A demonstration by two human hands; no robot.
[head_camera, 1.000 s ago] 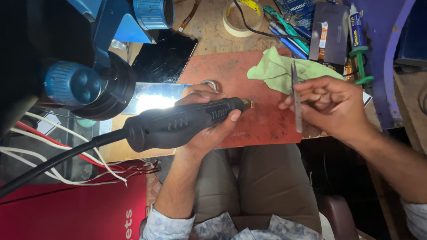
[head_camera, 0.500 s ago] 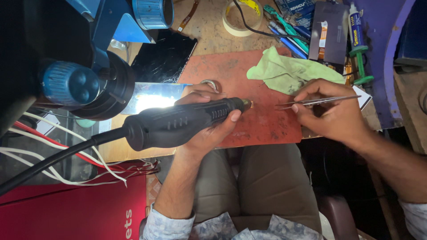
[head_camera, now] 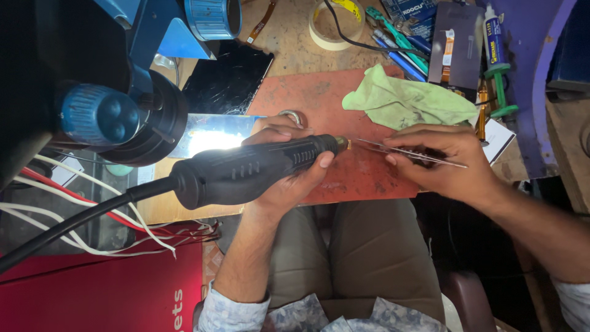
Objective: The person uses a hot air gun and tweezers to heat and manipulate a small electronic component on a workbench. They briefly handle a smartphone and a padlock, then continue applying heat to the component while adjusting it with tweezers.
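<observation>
Tweezers [head_camera: 409, 152] lowered flat toward rotary tool [head_camera: 252, 171]; right hand [head_camera: 445, 163] pinching.

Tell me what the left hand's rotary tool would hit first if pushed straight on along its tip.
The left hand points the black rotary tool rightward. Straight ahead, its brass tip would probably first meet the tweezers held by the right hand; depth is unclear.

Cluttered wooden workbench [head_camera: 289, 37] with red mat [head_camera: 319, 92], brightly lamplit.
</observation>
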